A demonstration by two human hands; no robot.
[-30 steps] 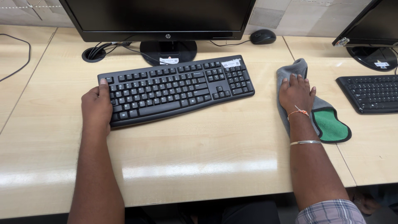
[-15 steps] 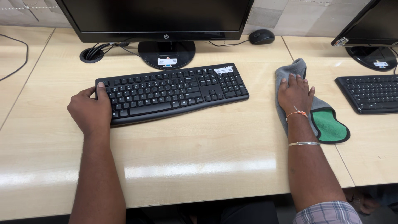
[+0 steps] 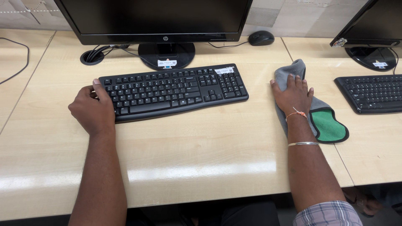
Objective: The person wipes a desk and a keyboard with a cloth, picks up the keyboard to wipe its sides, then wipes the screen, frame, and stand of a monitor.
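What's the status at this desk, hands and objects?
Left hand grips the left end of the black keyboard. Right hand flat on the grey-green cloth. Monitor stand just behind the keyboard.

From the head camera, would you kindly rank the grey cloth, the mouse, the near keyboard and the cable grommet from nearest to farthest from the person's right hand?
Measured from the right hand:
1. Grey cloth, directly under the palm.
2. Near keyboard, to its left on the desk.
3. Mouse, behind the hand, by the wall; close to the keyboard's rank, slightly farther.
4. Cable grommet, far left, beside the monitor stand.
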